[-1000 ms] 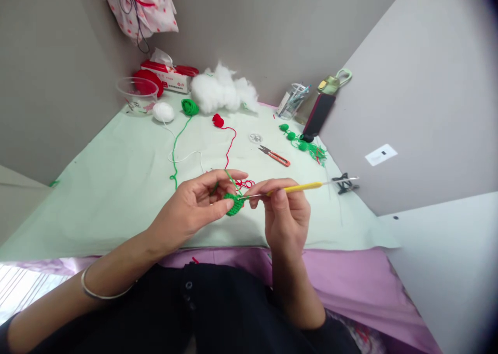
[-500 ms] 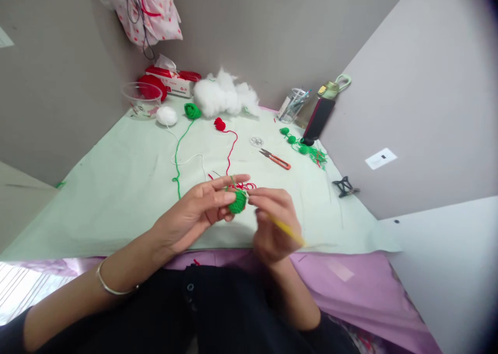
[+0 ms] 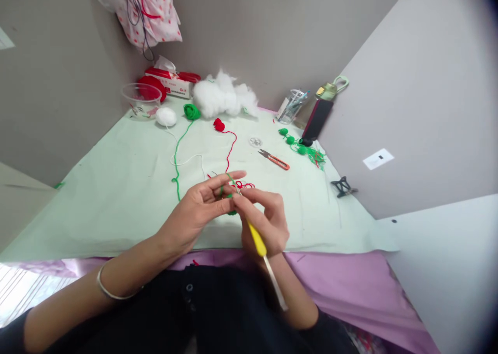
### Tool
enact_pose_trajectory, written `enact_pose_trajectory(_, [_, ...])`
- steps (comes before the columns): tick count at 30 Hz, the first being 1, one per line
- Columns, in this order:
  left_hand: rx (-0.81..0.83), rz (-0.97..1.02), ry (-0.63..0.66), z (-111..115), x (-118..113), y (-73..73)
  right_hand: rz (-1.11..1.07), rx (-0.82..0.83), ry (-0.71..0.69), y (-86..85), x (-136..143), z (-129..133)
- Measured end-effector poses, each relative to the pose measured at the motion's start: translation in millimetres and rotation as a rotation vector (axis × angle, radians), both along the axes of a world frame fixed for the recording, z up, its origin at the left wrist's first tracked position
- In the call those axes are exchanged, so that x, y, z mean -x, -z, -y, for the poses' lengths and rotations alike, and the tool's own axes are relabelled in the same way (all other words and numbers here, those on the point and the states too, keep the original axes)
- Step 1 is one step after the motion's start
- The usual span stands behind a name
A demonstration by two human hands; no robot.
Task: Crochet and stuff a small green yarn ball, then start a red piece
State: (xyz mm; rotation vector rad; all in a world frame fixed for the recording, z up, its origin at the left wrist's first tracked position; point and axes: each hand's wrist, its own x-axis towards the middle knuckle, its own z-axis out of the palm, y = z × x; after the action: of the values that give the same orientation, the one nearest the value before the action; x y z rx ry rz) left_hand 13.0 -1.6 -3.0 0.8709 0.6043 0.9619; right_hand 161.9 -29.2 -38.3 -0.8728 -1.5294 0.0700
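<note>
Between thumb and fingers, my left hand (image 3: 194, 206) pinches a small green crochet piece (image 3: 232, 212), mostly hidden behind the fingertips. Green yarn (image 3: 231, 179) loops over the raised left index finger. My right hand (image 3: 268, 222) grips a crochet hook (image 3: 257, 240) by its yellow handle, its tail end slanting down toward my lap. The hook's tip meets the green work, and the fingertips of both hands come together there. Just beyond the fingers lies a loose tangle of red yarn (image 3: 246, 184).
Balls of white (image 3: 166, 116), green (image 3: 191, 111) and red yarn (image 3: 219, 125) lie farther back, near white stuffing (image 3: 223, 95). Orange thread snips (image 3: 274, 159) and small green crocheted balls (image 3: 290, 140) are on the right, with a phone (image 3: 318, 119) and black stand (image 3: 343, 186).
My right hand has shifted left and turned, swinging the hook's handle from pointing right to pointing down. The green piece, visible before, is now largely covered by my fingers.
</note>
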Motion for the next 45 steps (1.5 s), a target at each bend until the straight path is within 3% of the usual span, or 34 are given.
enact_pose_trajectory(3, [0.138, 0.084, 0.131, -4.0, 1.2, -1.7, -0.133, 0.025, -0.056, -4.0, -3.4, -1.7])
enact_pose_trajectory(7, [0.080, 0.046, 0.076, -6.0, 3.6, -3.0, -0.552, 0.261, -0.241, -17.6, -4.6, -4.8])
enact_pose_trajectory(9, [-0.029, -0.030, 0.060, -4.6, 3.4, -2.3, -0.571, 0.314, -0.303, -19.2, -2.9, -5.8])
enact_pose_trajectory(13, [-0.189, -0.116, 0.054, -2.3, 4.7, 0.5, -0.525, 0.377, -0.291, -14.7, -3.4, -7.0])
enact_pose_trajectory(20, [-0.196, -0.193, 0.038, -5.2, 11.1, -0.8, -0.724, 0.493, -0.475, -18.5, -13.0, -11.4])
enact_pose_trajectory(28, [-0.238, -0.219, -0.014, -2.2, 9.7, -8.3, -0.595, 0.433, -0.490, -21.5, -17.3, -7.9])
enact_pose_trajectory(32, [-0.285, -0.282, -0.013, -0.4, 11.4, -8.3, -0.436, 0.358, -0.413, -21.9, -20.5, -4.1])
enact_pose_trajectory(39, [-0.439, -0.469, -0.123, 1.7, 9.5, -6.7, 0.075, -0.019, -0.221, -17.3, -18.2, 2.0])
enact_pose_trajectory(41, [-0.480, -0.503, -0.150, 2.5, 9.6, -7.4, 0.114, -0.071, -0.206, -15.3, -18.1, 1.7])
enact_pose_trajectory(45, [-0.598, -0.569, -0.191, 3.7, 10.3, -8.8, 0.056, -0.017, -0.233, -13.4, -19.5, -0.9])
